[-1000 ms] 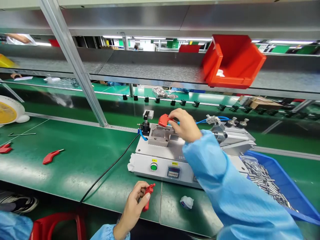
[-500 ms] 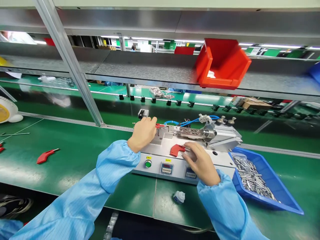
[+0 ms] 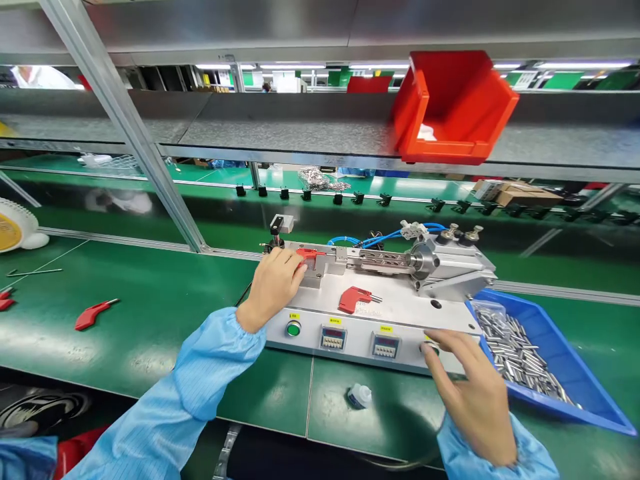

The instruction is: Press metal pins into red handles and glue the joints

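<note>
Fingers of the left hand (image 3: 274,283) rest against a bright red, pistol-shaped plastic handle (image 3: 311,255) in the grey metal block fixture at the left end of a long white-and-silver bench machine (image 3: 320,305). Whether they pinch it or merely press on it, I cannot tell. Its slim end points right. A matching red plastic piece (image 3: 353,299) lies flat on the machine's top, near its front edge, broad curved part to the left, two thin metal-tipped prongs to the right. The right hand (image 3: 473,390), thumb and fingers spread, is near the right end of the machine's front face; contact is unclear. On the green workbench (image 3: 165,300), well left of the machine, lies another angled red piece (image 3: 93,314) with a single silver pin. A blue plastic tray (image 3: 595,407) of silver metal rods (image 3: 520,353) stands beside the machine's right end.
</note>
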`<move>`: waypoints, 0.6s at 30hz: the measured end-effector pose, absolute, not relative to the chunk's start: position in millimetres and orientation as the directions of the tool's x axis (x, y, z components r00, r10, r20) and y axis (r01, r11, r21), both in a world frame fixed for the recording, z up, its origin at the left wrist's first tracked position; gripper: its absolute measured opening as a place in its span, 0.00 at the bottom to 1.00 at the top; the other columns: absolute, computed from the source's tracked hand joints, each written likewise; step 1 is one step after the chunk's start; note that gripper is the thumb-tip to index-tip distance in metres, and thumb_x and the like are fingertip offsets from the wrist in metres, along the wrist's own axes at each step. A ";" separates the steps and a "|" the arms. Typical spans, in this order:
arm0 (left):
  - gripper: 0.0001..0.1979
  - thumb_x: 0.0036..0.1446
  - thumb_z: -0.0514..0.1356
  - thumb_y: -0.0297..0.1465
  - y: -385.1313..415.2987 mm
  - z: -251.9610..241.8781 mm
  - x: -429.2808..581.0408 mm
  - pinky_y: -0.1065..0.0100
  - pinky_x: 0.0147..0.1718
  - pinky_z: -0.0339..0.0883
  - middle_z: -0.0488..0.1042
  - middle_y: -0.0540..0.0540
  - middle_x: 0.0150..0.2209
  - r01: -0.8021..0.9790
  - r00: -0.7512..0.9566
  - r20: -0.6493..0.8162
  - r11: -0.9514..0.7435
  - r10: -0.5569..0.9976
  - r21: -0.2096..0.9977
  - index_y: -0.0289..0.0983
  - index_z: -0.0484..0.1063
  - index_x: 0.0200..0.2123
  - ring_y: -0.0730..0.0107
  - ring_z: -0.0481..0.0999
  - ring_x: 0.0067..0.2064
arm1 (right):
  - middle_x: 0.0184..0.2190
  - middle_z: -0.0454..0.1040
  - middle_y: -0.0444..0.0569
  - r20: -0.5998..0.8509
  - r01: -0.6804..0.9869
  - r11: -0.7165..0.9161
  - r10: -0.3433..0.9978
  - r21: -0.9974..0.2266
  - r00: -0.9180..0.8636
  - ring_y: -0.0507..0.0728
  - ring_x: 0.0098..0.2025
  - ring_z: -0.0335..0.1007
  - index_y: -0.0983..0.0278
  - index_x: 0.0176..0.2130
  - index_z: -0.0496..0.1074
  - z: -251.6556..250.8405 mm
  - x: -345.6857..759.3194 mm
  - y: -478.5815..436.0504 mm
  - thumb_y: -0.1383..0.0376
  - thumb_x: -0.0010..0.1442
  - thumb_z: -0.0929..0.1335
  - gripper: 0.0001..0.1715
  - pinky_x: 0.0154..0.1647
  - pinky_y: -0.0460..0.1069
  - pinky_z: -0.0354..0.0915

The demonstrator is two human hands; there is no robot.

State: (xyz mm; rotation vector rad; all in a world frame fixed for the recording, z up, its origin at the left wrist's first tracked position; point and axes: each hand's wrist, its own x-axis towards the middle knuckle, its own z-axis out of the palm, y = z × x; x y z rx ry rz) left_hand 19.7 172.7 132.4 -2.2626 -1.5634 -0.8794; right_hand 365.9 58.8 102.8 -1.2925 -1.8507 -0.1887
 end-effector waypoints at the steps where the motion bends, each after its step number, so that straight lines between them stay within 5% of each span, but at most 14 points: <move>1: 0.11 0.75 0.57 0.30 170.2 126.6 14.3 0.57 0.43 0.71 0.82 0.39 0.46 0.887 0.250 0.651 -0.440 0.717 0.144 0.37 0.79 0.43 0.54 0.77 0.45 | 0.41 0.80 0.53 0.702 0.841 0.418 0.709 -0.344 -0.065 0.62 0.41 0.80 0.58 0.51 0.78 97.5 370.9 56.7 0.54 0.75 0.68 0.14 0.47 0.56 0.78; 5: 0.10 0.76 0.57 0.32 151.7 111.8 0.6 0.57 0.45 0.71 0.83 0.40 0.50 0.800 0.303 0.734 -0.581 0.608 0.150 0.37 0.79 0.49 0.54 0.78 0.49 | 0.37 0.78 0.51 0.666 0.833 0.366 0.746 -0.414 0.004 0.58 0.34 0.77 0.59 0.45 0.78 78.7 382.3 55.2 0.51 0.75 0.67 0.17 0.39 0.53 0.77; 8: 0.10 0.76 0.56 0.31 120.2 93.7 4.9 0.59 0.39 0.70 0.81 0.40 0.44 0.802 0.344 0.742 -0.592 0.575 0.087 0.38 0.78 0.47 0.57 0.78 0.42 | 0.38 0.78 0.51 0.649 0.809 0.366 0.761 -0.460 0.025 0.57 0.33 0.77 0.60 0.46 0.78 70.5 385.7 57.0 0.49 0.75 0.68 0.18 0.37 0.52 0.77; 18: 0.11 0.77 0.52 0.27 77.7 60.5 4.3 0.65 0.37 0.75 0.79 0.45 0.44 0.802 0.399 0.564 -0.573 0.723 0.167 0.41 0.74 0.49 0.64 0.81 0.39 | 0.29 0.76 0.46 0.441 0.758 0.285 0.898 -0.587 0.004 0.58 0.29 0.75 0.58 0.45 0.77 79.0 404.4 61.7 0.42 0.71 0.69 0.24 0.40 0.53 0.78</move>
